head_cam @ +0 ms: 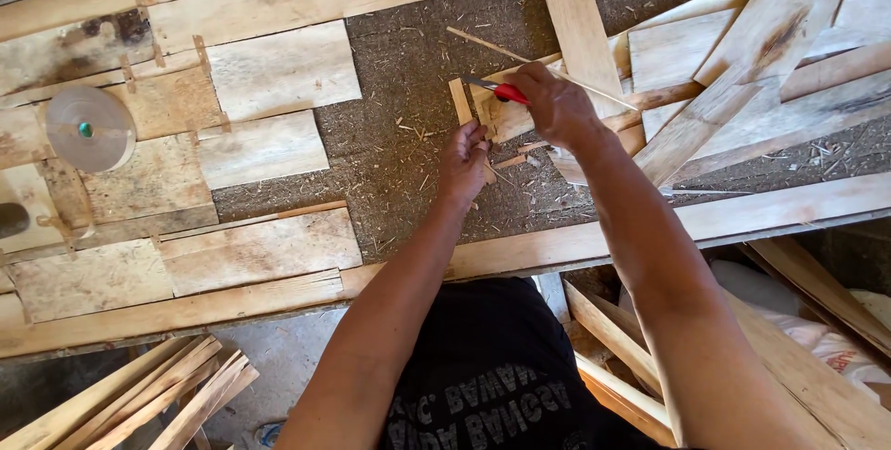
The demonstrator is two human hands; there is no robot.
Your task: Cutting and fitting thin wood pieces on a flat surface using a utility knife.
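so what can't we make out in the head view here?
- Knife: the right hand covers its handle end; only the red part and blade show.
- Strip: the left hand hides its lower end.
- Left fingertips: curled under, so the grip is unclear.
- Tape roll: too small to tell its material.
- Plank pile: cut off by the top and right edges.

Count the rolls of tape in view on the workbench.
1. A single roll of tan tape lies flat on the joined wood sheets at the left of the workbench, well away from both hands. Others could be hidden under the boards.
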